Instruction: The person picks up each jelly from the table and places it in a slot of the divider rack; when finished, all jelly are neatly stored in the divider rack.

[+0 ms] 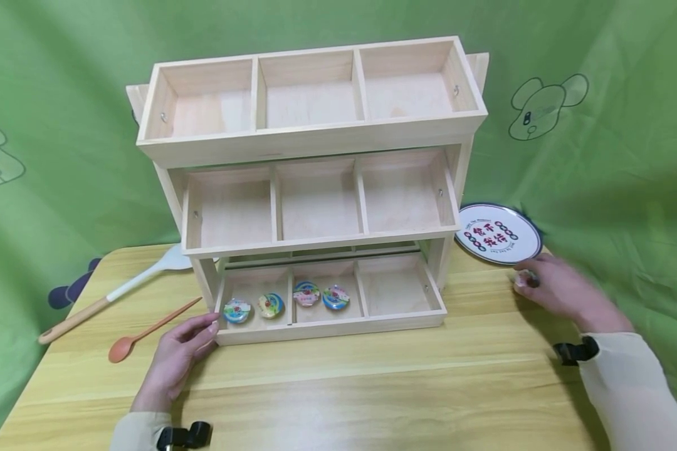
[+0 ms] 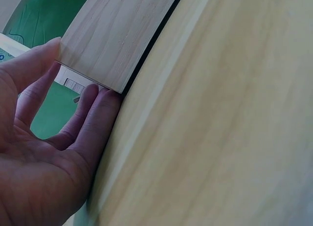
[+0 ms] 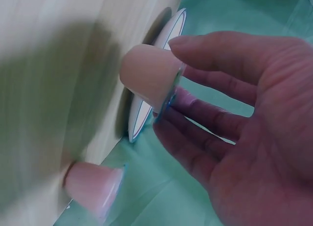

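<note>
A three-tier wooden rack (image 1: 311,138) with divided trays stands on the table. My left hand (image 1: 177,357) holds the left front corner of its bottom tray (image 1: 333,331), with thumb and fingertips at the board's end (image 2: 117,40) in the left wrist view. Several jelly cups with printed lids, including a blue one (image 1: 237,311), sit in the tray's left and middle compartments. Off to the right, my right hand (image 1: 564,288) pinches a pale orange jelly cup (image 3: 151,74) by its rim. A pink jelly cup (image 3: 93,184) stands on the table beside that hand.
A white plate (image 1: 499,233) with a blue rim and red lettering lies behind my right hand. On the left are a white spatula (image 1: 141,275) with a wooden handle and an orange spoon (image 1: 121,348). Green cloth (image 1: 598,175) hangs around the table (image 1: 372,388).
</note>
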The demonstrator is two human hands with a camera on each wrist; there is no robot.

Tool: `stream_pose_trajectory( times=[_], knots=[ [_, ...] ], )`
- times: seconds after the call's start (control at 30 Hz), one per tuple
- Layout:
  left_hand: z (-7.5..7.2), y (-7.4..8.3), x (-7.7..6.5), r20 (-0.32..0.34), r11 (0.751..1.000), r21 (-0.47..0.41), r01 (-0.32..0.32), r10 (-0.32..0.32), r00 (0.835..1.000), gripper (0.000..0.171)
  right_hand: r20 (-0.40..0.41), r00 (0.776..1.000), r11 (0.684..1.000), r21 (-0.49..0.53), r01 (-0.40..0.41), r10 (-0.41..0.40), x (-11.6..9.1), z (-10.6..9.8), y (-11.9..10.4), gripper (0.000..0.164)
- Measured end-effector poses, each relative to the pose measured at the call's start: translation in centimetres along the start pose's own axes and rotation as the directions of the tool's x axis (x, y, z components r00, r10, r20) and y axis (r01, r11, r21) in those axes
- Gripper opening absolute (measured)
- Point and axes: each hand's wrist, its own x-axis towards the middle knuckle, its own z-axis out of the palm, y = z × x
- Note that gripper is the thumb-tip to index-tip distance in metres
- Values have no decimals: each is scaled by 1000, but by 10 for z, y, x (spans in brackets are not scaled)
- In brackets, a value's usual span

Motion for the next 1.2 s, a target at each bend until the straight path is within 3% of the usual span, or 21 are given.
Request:
stream_pose_trajectory(
  times=[0.27, 1.0, 1.2],
  knots=[
    [0, 1, 1, 4, 1000, 3, 3, -3, 1000, 35, -20, 1000, 1000, 9, 10, -10, 2, -4, -21, 32],
    [0, 1, 0, 2, 1000, 17, 7, -7, 1000, 38, 46, 999, 999, 33, 4, -5, -2, -9, -65, 44],
    [0, 1, 0, 2, 1000, 24, 4, -4, 1000, 38, 9, 998, 998, 15, 57, -57, -6, -11, -75, 41]
  ],
)
